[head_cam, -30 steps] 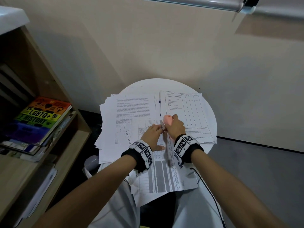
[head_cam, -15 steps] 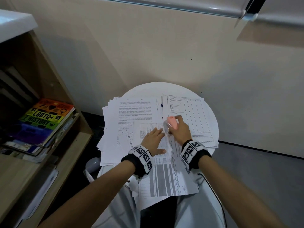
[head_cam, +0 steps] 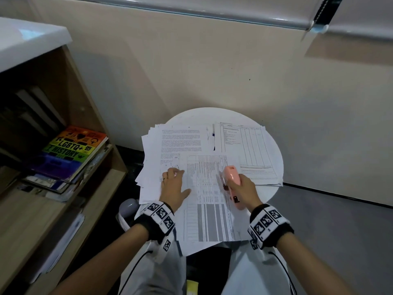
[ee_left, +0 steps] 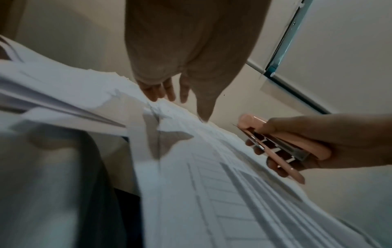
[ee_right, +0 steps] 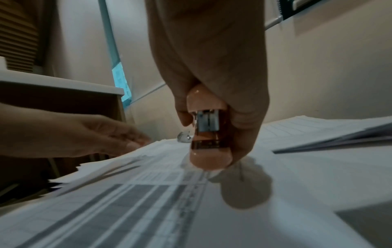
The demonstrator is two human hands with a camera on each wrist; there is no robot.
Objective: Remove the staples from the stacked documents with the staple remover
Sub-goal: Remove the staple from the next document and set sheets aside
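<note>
Parting since a moment ago, the flat left hand (head_cam: 173, 186) and the right hand (head_cam: 242, 186) gripping the pink plastic staple remover (head_cam: 231, 184) now rest well apart on the top printed white paper document (head_cam: 209, 201), suggesting one staple is out.

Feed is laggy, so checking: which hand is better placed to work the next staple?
Probably the right hand: it already grips the pink staple remover above the table-printed sheet. The left hand lies flat on the papers, better for steadying.

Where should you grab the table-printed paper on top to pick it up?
Probably by its near edge, coming from the person's side: that end of the table-printed paper sticks out past the round table over the lap. The left hand presses its left edge.
</note>
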